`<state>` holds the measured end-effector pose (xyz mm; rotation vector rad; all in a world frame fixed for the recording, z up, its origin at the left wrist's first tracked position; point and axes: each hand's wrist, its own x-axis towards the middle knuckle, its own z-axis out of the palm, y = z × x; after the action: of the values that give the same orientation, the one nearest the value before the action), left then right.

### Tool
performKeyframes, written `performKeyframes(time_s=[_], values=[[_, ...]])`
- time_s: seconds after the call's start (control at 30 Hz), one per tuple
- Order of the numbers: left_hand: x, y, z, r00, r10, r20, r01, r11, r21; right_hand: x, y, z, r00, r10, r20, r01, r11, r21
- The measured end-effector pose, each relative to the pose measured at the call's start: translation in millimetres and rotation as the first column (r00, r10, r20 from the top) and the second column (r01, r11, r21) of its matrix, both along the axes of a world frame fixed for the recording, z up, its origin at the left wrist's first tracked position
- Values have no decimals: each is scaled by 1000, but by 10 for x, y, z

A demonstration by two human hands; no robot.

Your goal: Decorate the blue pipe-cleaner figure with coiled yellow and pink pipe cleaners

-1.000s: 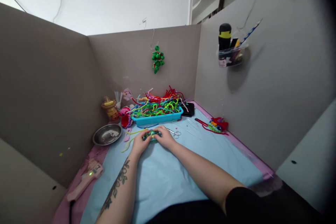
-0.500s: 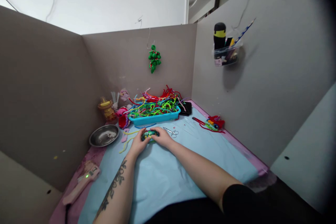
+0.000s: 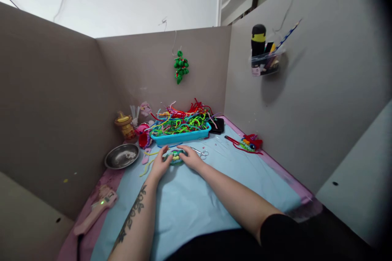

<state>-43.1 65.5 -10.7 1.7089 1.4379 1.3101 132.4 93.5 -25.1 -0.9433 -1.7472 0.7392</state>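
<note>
The piece, green and yellow, sat on the cloth just in front of the tray, between the two hands. The left hand curved round its left end, thumb and fingers spread apart; whether it gripped the piece or merely lay against it, one could not tell. The right hand was bent over the other end with its thumb against the piece, though how firmly it held could not be made out. Scissors lay in front of the tray's right half, partly behind the right hand, and yellow stems lay in front of its left end. The tray itself was heaped with coloured stems. Left of it stood a jar, with a metal bowl nearer the person, holding small white bits; nearer still, well apart from the tray, lay a glue gun, its light glowing green. Right of the tray was a many-coloured figure, and above it hung a green ornament.
</note>
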Motion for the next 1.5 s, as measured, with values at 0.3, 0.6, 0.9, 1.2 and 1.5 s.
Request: performKeyframes(time_s=[0.3, 0.6, 0.9, 1.2, 1.5], values=[[-84, 20, -46, 993, -37, -110, 38, 999, 2, 41, -23, 4, 996, -36, 84, 34, 999, 30], [-8, 35, -54, 988, -42, -147, 44, 999, 14, -46, 9, 14, 999, 12, 44, -11, 1000, -20], [-710, -60, 259, 694, 699, 171, -720, 677, 153, 245, 51, 59, 961, -160, -227, 148, 987, -67], [-797, -271, 299, 690, 569, -448, -602, 794, 81, 282, 77, 41, 956, -232, -181, 226, 973, -54], [-523, -299, 263, 550, 309, -776, -480, 877, 8, 212, -10, 17, 993, -119, -10, 120, 992, 43]])
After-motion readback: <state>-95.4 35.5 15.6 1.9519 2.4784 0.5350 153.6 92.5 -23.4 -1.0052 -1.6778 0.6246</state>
